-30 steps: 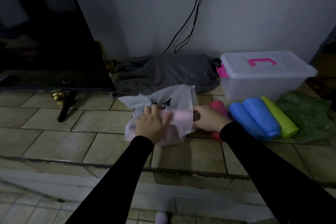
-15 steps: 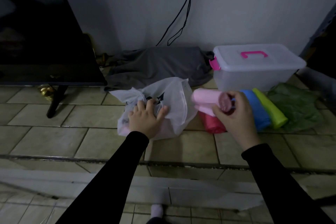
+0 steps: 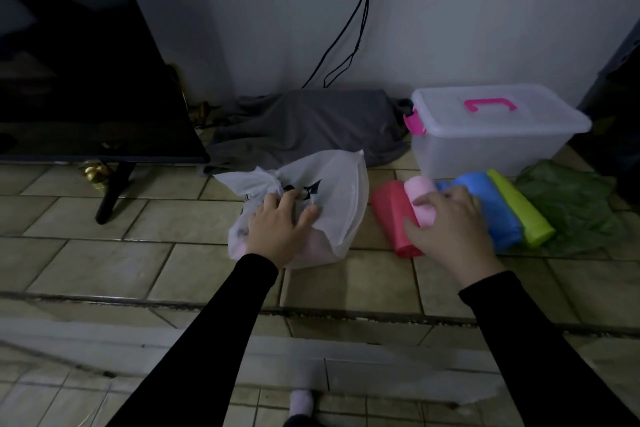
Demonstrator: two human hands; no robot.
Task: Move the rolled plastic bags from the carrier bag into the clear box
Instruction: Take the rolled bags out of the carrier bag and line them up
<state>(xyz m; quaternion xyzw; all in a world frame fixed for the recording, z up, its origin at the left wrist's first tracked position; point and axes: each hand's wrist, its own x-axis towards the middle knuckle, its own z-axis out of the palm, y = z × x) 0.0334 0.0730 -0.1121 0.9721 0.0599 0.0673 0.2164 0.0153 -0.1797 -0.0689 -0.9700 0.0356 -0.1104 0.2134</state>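
Fingers of right hand (image 3: 446,229) clasp pink roll (image 3: 420,199) beside red roll (image 3: 393,215); left hand (image 3: 280,229) fingers spread on carrier bag (image 3: 339,198).

You're working on a tiled floor (image 3: 104,253): the white carrier bag (image 3: 332,198), red (image 3: 391,215), pink (image 3: 420,194), blue (image 3: 491,204) and lime rolls (image 3: 519,208) side by side, the lidded clear box (image 3: 485,135), a green bag (image 3: 575,204), grey cloth (image 3: 304,125).

My right hand (image 3: 450,232) covered the near end of the pale pink roll (image 3: 420,199) and most of one blue roll (image 3: 442,186). My left hand (image 3: 278,230) hid part of the carrier bag (image 3: 341,204); I could not count the rolls inside. The television (image 3: 69,55) was cut off at the left edge.
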